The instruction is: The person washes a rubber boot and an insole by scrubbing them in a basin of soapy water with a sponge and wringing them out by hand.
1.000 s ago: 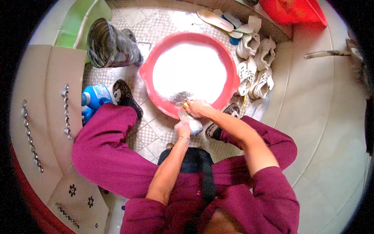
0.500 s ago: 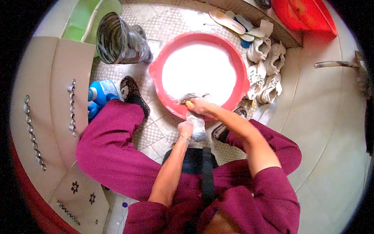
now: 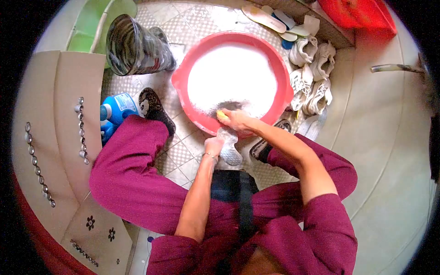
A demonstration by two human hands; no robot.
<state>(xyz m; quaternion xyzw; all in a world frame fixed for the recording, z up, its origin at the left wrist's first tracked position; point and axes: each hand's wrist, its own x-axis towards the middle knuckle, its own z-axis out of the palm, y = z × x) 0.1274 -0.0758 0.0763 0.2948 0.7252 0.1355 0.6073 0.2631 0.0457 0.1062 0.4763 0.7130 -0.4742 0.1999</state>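
A pale grey insole (image 3: 230, 153) hangs over the near rim of a pink basin (image 3: 183, 85) full of white suds (image 3: 233, 78). My left hand (image 3: 214, 146) is closed on the insole's left edge, just outside the basin. Right at the near rim, my right hand (image 3: 236, 120) is closed around a small yellow thing (image 3: 222, 114), mostly hidden by the fingers; I cannot tell its kind. That hand is over the insole's upper end, beside a dark gap in the foam.
White shoes (image 3: 311, 78) stand to the right of the basin, with several insoles (image 3: 265, 19) behind them. A dark patterned bin (image 3: 133, 48) and blue bottles (image 3: 120, 109) are on the left. Beige cabinet doors (image 3: 41, 137) line the left side; a red tub (image 3: 360, 18) sits back right.
My right hand and the yellow thing have shifted slightly up. The insole's lower end now tilts more to the right, and the whole view has moved a little.
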